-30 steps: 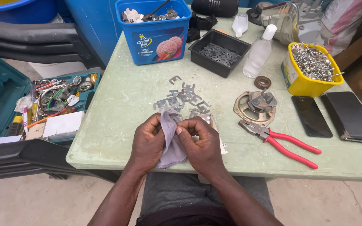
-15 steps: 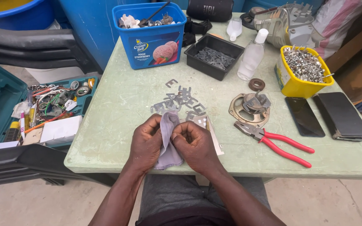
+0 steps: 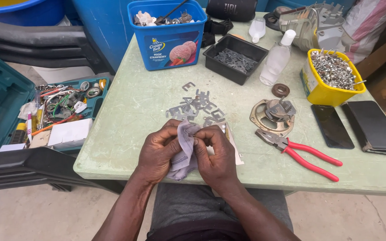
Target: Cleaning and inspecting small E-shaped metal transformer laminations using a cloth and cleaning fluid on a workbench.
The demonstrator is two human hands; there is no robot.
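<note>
Fingers (image 3: 202,134) of both hands pinching grey cloth (image 3: 185,151) over table (image 3: 126,134) near edge; metal pieces (image 3: 197,107) just beyond.

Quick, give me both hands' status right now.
Left hand: closed, fingers gripping the grey cloth.
Right hand: closed, fingers pinching the same cloth; whether anything is wrapped inside cannot be told.

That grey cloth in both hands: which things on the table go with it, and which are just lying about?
In hand:
left hand
right hand
grey cloth
small grey metal pieces, right beyond the hands

Lying about:
red-handled pliers
round metal part
yellow tub of metal bits
black tray
clear bottle
two phones
</note>
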